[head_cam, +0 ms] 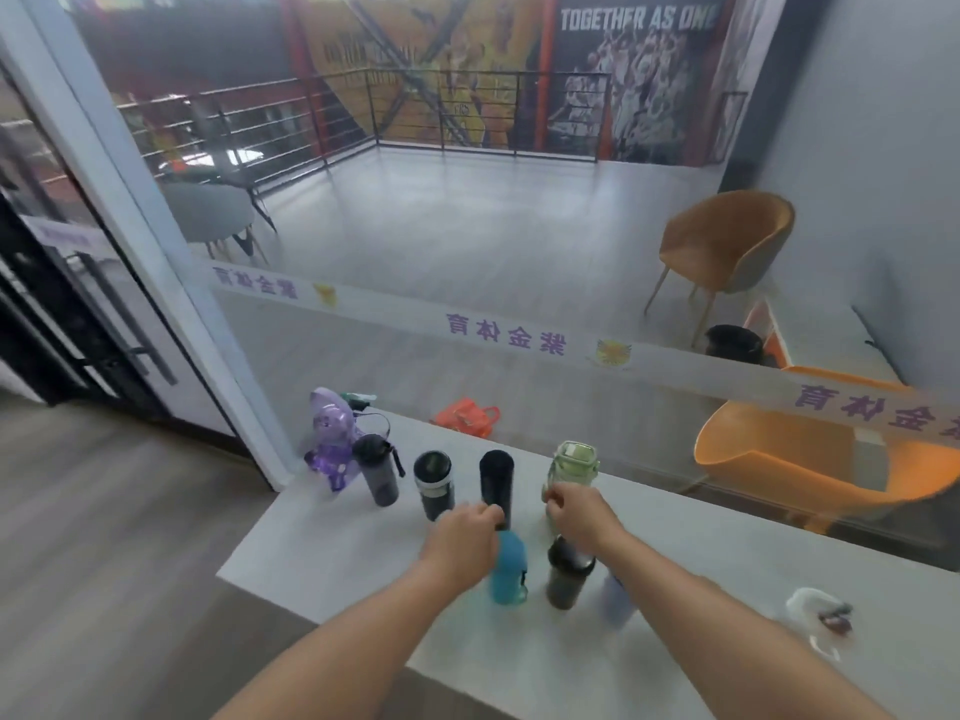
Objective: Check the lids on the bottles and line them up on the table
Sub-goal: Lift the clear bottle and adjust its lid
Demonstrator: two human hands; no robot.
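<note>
Several bottles stand on the white table (pixel 322 553). The back row holds a purple bottle (pixel 332 433), a dark bottle with a strap (pixel 378 472), a black bottle with a white band (pixel 434 485), a tall black bottle (pixel 496 478) and a pale green bottle (pixel 571 465). Nearer me stand a teal bottle (pixel 510 571), a dark grey bottle (pixel 567 582) and a pale bottle (pixel 618 602) partly hidden under my right forearm. My left hand (pixel 462 535) curls around the tall black bottle's lower part. My right hand (pixel 579 514) grips the green bottle low down.
A glass wall with a white printed band (pixel 504 337) runs right behind the back row. The table's left edge drops to a wooden floor. A small clear item with something dark in it (pixel 821 618) lies at the right. Orange chairs (pixel 810 459) and an orange bag (pixel 467 415) are beyond the glass.
</note>
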